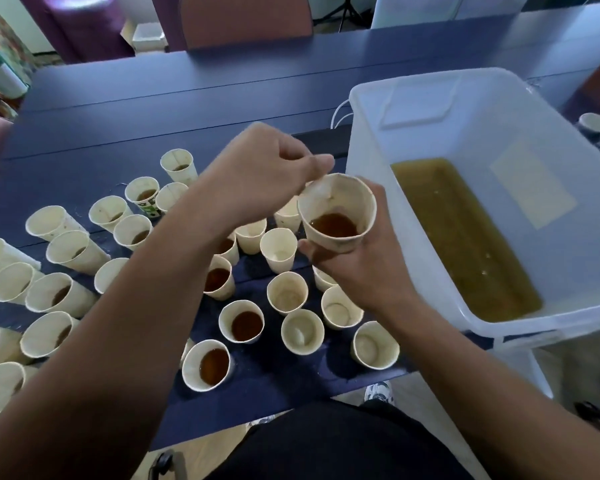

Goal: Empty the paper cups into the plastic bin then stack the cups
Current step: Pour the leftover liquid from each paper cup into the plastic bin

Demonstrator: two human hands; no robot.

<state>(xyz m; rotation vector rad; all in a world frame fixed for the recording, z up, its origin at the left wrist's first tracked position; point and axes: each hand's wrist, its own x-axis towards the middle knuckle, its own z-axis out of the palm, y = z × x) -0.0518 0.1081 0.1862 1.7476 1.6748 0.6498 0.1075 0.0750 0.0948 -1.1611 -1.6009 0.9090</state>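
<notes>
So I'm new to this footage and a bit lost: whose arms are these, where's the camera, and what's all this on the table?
No machine here: a person wears a camera on the head, looking down at both arms. The right hand grips a paper cup holding brown liquid; the left hand pinches its rim. Beside it, on the right, is a clear plastic bin with yellowish-brown liquid pooled inside. Many more cups stand on the blue table, some with liquid, some looking empty.

Dark blue table (160, 109), seams running across its top. Many paper cups (288, 292) stand crowded on its near half; several hold brown liquid, others look empty. A clear plastic bin (413, 109) of murky yellowish liquid sits at the table's right end, overhanging the near edge.
</notes>
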